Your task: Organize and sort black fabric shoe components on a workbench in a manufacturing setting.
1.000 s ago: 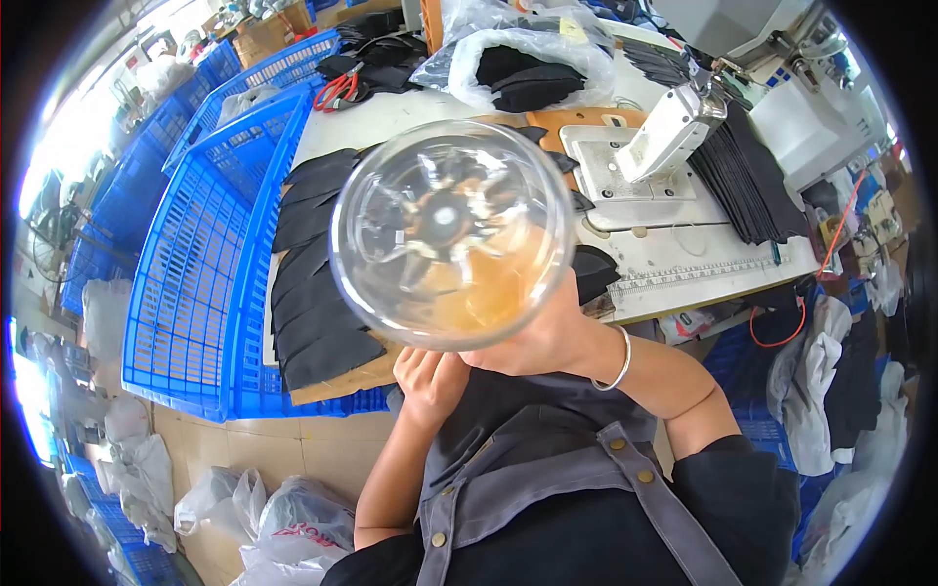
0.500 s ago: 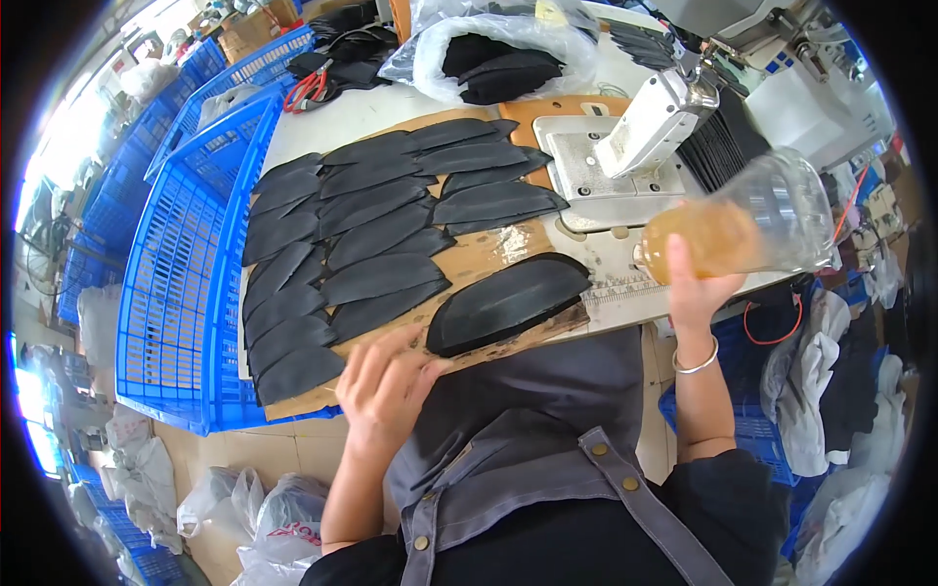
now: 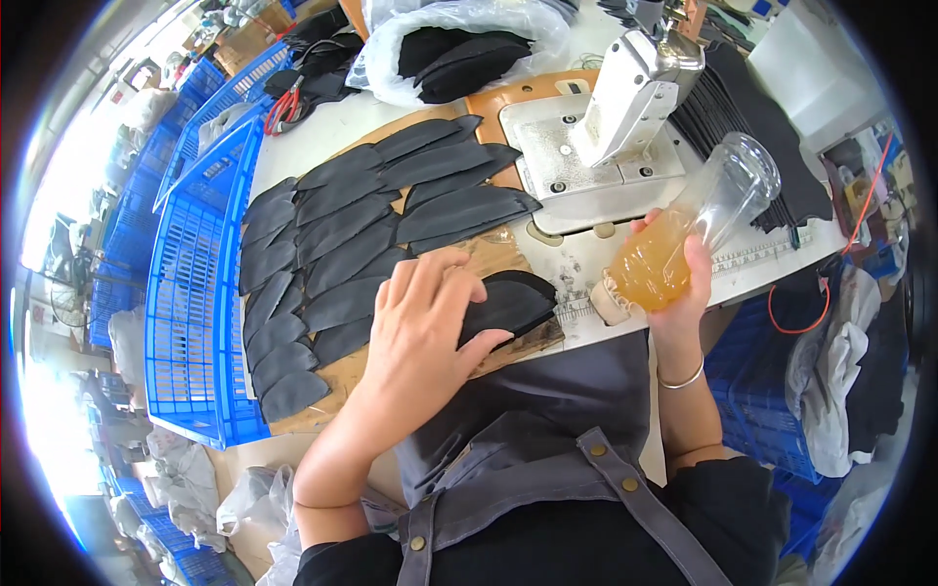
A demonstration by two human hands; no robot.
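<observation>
My right hand (image 3: 690, 293) grips a clear plastic bottle (image 3: 653, 262) of amber liquid. The bottle tilts mouth-down to the left, and its pale mouth end (image 3: 613, 302) is just right of the nearest curved black piece (image 3: 510, 307). My left hand (image 3: 425, 317) covers the left part of that piece, fingers bent and thumb spread away from them; whether the fingertips press on it I cannot tell. Several more curved black pieces (image 3: 342, 215) lie in overlapping rows on the brown board (image 3: 542, 337) beyond my left hand.
A white sewing machine (image 3: 630, 103) stands at the table's back right. Blue plastic crates (image 3: 186, 322) line the left side. At the back sit a clear bag (image 3: 386, 63) of black pieces and red-handled scissors (image 3: 285, 105). A stack of black strips (image 3: 718, 117) lies right of the machine.
My left hand has moved right and up, from the board's front edge onto the near black piece. My right hand has brought the bottle slightly lower and left, tilting its mouth further down.
</observation>
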